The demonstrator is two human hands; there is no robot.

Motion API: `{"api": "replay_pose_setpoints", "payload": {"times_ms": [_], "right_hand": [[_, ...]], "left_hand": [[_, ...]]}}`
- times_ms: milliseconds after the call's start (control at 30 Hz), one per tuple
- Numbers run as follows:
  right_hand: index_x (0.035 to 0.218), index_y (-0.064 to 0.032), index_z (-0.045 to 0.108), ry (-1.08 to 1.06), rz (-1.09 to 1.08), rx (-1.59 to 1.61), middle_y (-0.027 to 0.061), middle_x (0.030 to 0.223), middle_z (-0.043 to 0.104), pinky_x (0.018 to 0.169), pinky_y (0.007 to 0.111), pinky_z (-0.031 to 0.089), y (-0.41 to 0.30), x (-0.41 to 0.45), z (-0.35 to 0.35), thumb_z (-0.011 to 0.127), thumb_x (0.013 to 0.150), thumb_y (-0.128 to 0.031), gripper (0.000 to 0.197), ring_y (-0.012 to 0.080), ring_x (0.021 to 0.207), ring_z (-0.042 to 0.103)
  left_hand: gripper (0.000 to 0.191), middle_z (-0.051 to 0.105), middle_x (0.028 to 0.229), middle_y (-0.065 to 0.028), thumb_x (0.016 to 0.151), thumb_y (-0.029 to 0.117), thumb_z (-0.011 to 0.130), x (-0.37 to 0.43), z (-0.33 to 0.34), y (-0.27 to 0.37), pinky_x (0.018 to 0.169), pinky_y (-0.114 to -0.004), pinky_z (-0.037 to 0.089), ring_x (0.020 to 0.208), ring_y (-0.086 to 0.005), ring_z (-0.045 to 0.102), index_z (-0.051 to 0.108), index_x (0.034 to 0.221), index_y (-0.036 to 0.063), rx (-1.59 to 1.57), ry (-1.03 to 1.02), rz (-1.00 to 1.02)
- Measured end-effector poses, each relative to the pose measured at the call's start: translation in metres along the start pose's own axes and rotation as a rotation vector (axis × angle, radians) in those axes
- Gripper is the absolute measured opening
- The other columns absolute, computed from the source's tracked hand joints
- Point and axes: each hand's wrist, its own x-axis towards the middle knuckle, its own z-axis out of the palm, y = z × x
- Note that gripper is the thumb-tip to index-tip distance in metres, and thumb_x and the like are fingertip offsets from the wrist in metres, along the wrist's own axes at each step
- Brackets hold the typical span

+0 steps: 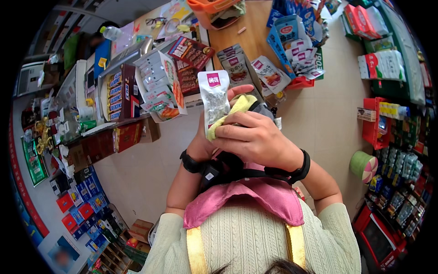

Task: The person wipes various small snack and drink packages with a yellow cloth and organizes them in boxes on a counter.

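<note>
A silvery foil snack packet (214, 90) with a magenta square label stands nearly upright before my chest, its back with fine print facing me. My left hand (202, 144) holds it from behind, partly hidden by it, with fingertips showing on the far right side. In my right hand (255, 133) is a folded yellow cloth (241, 105), pressed against the packet's lower front. Just beyond are a display box of similar packets (234, 66) and loose packets (270, 74) lying beside it.
The counter carries a box of Snickers bars (115, 92), a white carton of snack sachets (160, 87), dark red snack boxes (191, 53) and an orange basket (214, 15). A blue display box (280, 51) stands farther right. Stocked shelves (397, 171) line the right side.
</note>
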Motion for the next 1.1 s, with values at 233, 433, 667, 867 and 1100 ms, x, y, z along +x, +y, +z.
{"api": "replay_pose_setpoints", "payload": {"times_ms": [233, 433, 667, 867, 1100], "right_hand": [[0.100, -0.0117, 0.079, -0.162, 0.117, -0.069, -0.0012, 0.113, 0.070, 0.095, 0.039, 0.058, 0.016, -0.010, -0.004, 0.081, 0.078, -0.027, 0.027, 0.0225, 0.115, 0.067], [0.097, -0.0093, 0.077, -0.174, 0.186, -0.255, 0.0006, 0.109, 0.068, 0.092, 0.037, 0.057, 0.017, -0.012, -0.003, 0.074, 0.077, -0.019, 0.023, 0.0224, 0.111, 0.064], [0.110, -0.0106, 0.079, 0.089, 0.395, -0.175, 0.0043, 0.110, 0.073, 0.085, 0.039, 0.059, 0.031, -0.046, -0.041, 0.072, 0.076, 0.004, 0.038, 0.0278, 0.099, 0.067], [0.115, -0.0081, 0.079, 0.211, 0.513, -0.191, 0.0087, 0.112, 0.074, 0.087, 0.042, 0.058, 0.035, -0.073, -0.063, 0.077, 0.077, 0.006, 0.041, 0.0323, 0.099, 0.067], [0.116, -0.0059, 0.079, 0.317, 0.558, -0.202, 0.0124, 0.112, 0.073, 0.088, 0.042, 0.057, 0.034, -0.081, -0.071, 0.077, 0.076, 0.010, 0.043, 0.0341, 0.100, 0.066]], "left_hand": [[0.057, 0.068, 0.126, -0.0114, 0.115, 0.044, 0.046, 0.006, 0.004, 0.000, 0.103, -0.034, 0.056, 0.114, -0.0205, 0.069, 0.052, 0.148, -0.0011, -0.001, -0.032, -0.029], [0.043, 0.069, 0.112, -0.0072, 0.118, 0.042, 0.047, 0.004, 0.004, -0.005, 0.099, -0.034, 0.054, 0.106, -0.0169, 0.067, 0.062, 0.131, 0.0032, 0.178, 0.074, 0.168], [0.019, 0.073, 0.103, 0.0005, 0.116, 0.021, 0.058, 0.022, 0.014, 0.013, 0.080, -0.026, 0.053, 0.087, -0.0058, 0.066, 0.067, 0.123, 0.0045, 0.621, 0.614, 0.854], [0.009, 0.071, 0.096, -0.0013, 0.102, 0.011, 0.074, 0.039, 0.001, 0.002, 0.096, -0.034, 0.046, 0.092, -0.0150, 0.065, 0.067, 0.107, 0.0082, 1.406, 0.628, 0.909], [0.021, 0.071, 0.092, -0.0048, 0.081, 0.008, 0.079, 0.052, -0.011, -0.016, 0.121, -0.056, 0.032, 0.094, -0.0251, 0.071, 0.068, 0.099, 0.0119, 2.113, 0.490, 0.839]]}}
